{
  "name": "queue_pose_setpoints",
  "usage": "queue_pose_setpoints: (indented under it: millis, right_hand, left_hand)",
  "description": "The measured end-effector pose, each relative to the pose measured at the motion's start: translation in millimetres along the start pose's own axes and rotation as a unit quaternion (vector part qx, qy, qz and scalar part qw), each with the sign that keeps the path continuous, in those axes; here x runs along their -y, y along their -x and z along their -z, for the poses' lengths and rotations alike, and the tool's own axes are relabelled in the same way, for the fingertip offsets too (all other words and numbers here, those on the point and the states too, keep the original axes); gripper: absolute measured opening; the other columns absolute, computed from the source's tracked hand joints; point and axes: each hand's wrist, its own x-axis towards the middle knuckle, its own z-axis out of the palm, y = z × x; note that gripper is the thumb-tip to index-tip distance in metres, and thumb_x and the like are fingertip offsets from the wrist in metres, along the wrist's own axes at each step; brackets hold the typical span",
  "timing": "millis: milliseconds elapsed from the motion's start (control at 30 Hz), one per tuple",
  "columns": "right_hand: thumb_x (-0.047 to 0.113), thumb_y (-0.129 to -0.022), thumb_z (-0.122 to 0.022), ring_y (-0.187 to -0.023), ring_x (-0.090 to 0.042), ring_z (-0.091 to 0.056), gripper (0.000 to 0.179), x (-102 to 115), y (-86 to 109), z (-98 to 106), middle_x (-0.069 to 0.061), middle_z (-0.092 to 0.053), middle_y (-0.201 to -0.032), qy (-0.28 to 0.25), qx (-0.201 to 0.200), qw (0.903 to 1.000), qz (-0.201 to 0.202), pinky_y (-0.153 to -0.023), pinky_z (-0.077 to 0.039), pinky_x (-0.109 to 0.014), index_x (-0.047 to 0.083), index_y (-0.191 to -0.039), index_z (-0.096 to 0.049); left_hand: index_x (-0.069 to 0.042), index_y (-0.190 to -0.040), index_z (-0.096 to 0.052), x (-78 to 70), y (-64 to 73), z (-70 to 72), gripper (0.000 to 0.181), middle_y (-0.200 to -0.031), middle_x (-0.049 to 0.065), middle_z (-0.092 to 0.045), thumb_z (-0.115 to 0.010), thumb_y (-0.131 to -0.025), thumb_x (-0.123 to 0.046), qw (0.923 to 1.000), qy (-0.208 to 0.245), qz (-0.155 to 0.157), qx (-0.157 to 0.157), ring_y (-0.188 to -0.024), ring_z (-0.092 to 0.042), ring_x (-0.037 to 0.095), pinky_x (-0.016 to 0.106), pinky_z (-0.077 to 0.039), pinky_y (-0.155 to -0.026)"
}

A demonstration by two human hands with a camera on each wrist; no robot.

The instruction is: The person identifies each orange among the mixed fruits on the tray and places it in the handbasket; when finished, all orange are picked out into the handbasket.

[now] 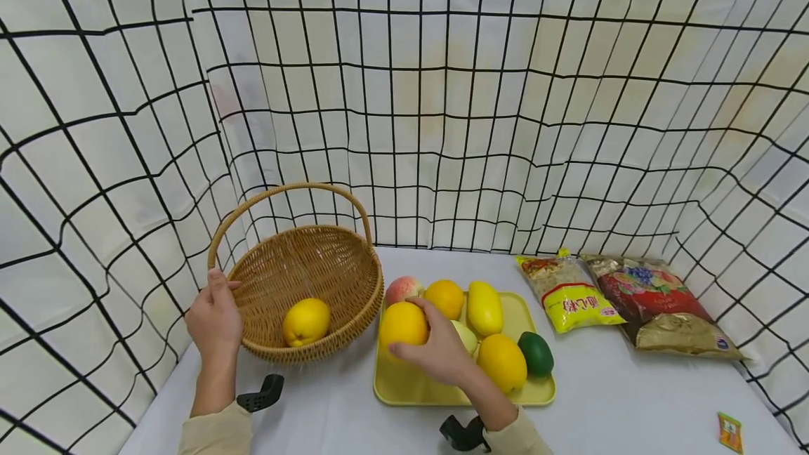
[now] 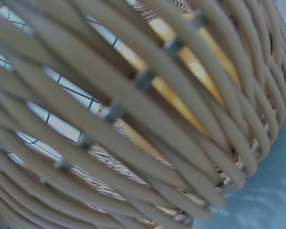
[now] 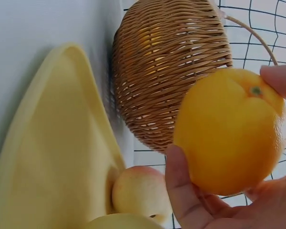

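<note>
Presently an orange [image 1: 403,325] is pinched between the thumb and bent fingers of the right hand [image 1: 445,353], raised over the left part of a yellow tray [image 1: 407,388] that bears a peach [image 1: 402,288], a mango [image 1: 484,308], two more oranges and a dark green avocado [image 1: 536,354]. Just left of the tray, a wicker basket [image 1: 272,286] leans with its mouth toward the wearer, one yellow fruit [image 1: 306,321] inside; the left hand [image 1: 216,318] grips its edge near the handle's foot, fingers mostly hidden behind it. Farther right, two printed bags lie side by side on the white tabletop [image 1: 607,399], black mesh [image 1: 446,112] rising behind.
</note>
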Motion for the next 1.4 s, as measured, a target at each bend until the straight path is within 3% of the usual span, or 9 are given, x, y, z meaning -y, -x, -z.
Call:
queue_pose_setpoints:
  millis: [133,367,533,767,967,1167,1300,1400]
  right_hand:
    - [0.034,-0.078,-0.077,-0.097,-0.023,-0.057,0.081,7,-4.2,1,-0.006,-0.052,-0.128,-0.018,-0.021,0.9994,0.019,-0.078,-0.050,-0.040,0.018,-0.146,-0.037]
    - [0.031,-0.078,-0.079,-0.103,-0.022,-0.055,0.077,26,-14.6,2,-0.001,-0.049,-0.131,-0.022,-0.048,0.9969,0.059,-0.081,-0.049,-0.040,0.026,-0.144,-0.040]
    - [0.032,-0.078,-0.078,-0.102,-0.021,-0.056,0.077,39,-22.6,0,-0.001,-0.049,-0.133,-0.014,-0.041,0.9966,0.071,-0.080,-0.051,-0.038,0.023,-0.144,-0.040]
    - [0.032,-0.079,-0.077,-0.101,-0.021,-0.058,0.077,54,-36.6,-7,-0.002,-0.050,-0.134,-0.002,-0.038,0.9946,0.097,-0.077,-0.052,-0.036,0.019,-0.145,-0.040]
    - [0.038,-0.078,-0.078,-0.100,-0.018,-0.057,0.078,61,-47.2,-18,0.001,-0.050,-0.131,0.009,-0.027,0.9944,0.102,-0.077,-0.051,-0.034,0.024,-0.145,-0.040]
    - [0.040,-0.077,-0.079,-0.100,-0.015,-0.057,0.079,65,-57.5,-27,0.002,-0.050,-0.131,0.019,-0.024,0.9925,0.119,-0.077,-0.051,-0.031,0.025,-0.144,-0.041]
    - [0.040,-0.077,-0.080,-0.100,-0.015,-0.058,0.080,68,-63.5,-30,0.001,-0.050,-0.130,0.017,-0.026,0.9920,0.122,-0.077,-0.052,-0.031,0.023,-0.144,-0.041]
    - [0.039,-0.078,-0.079,-0.099,-0.015,-0.057,0.080,69,-68.2,-35,0.000,-0.051,-0.130,0.017,-0.014,0.9930,0.116,-0.077,-0.051,-0.031,0.020,-0.145,-0.040]
  left_hand:
    - [0.005,-0.104,-0.069,1.1,-0.3,-0.4,0.074,-0.085,0.029,-0.054,-0.024,-0.105,-0.053,1.0000,-0.001,0.002,-0.003,-0.097,-0.054,0.042,0.046,-0.032,-0.077]
    - [0.006,-0.104,-0.068,0.7,0.0,-0.2,0.075,-0.095,0.030,-0.059,-0.024,-0.104,-0.054,1.0000,0.001,0.007,0.000,-0.097,-0.053,0.040,0.044,-0.030,-0.076]
    - [0.006,-0.105,-0.068,0.6,-0.3,0.0,0.075,-0.100,0.030,-0.060,-0.024,-0.104,-0.055,1.0000,0.002,0.005,0.002,-0.094,-0.052,0.038,0.044,-0.030,-0.075]
    - [0.006,-0.105,-0.068,1.2,-1.3,0.9,0.074,-0.087,0.028,-0.055,-0.026,-0.104,-0.055,1.0000,0.006,0.001,0.006,-0.086,-0.049,0.036,0.043,-0.030,-0.072]
    - [0.005,-0.105,-0.069,-0.7,0.8,-0.6,0.074,-0.091,0.027,-0.057,-0.025,-0.104,-0.055,1.0000,0.004,0.002,0.000,-0.091,-0.051,0.036,0.044,-0.030,-0.075]
    - [0.005,-0.103,-0.070,-1.4,0.1,-2.0,0.072,-0.072,0.020,-0.049,-0.026,-0.105,-0.052,0.9999,0.003,-0.015,-0.006,-0.078,-0.046,0.031,0.042,-0.030,-0.073]
    - [0.006,-0.104,-0.069,-1.7,0.5,-1.8,0.073,-0.082,0.028,-0.055,-0.026,-0.105,-0.052,0.9998,0.009,-0.018,-0.002,-0.090,-0.053,0.042,0.051,-0.034,-0.082]
    - [0.007,-0.105,-0.068,-1.5,1.0,-1.3,0.073,-0.101,0.031,-0.061,-0.027,-0.105,-0.053,0.9997,0.013,-0.018,0.002,-0.109,-0.053,0.047,0.058,-0.033,-0.092]
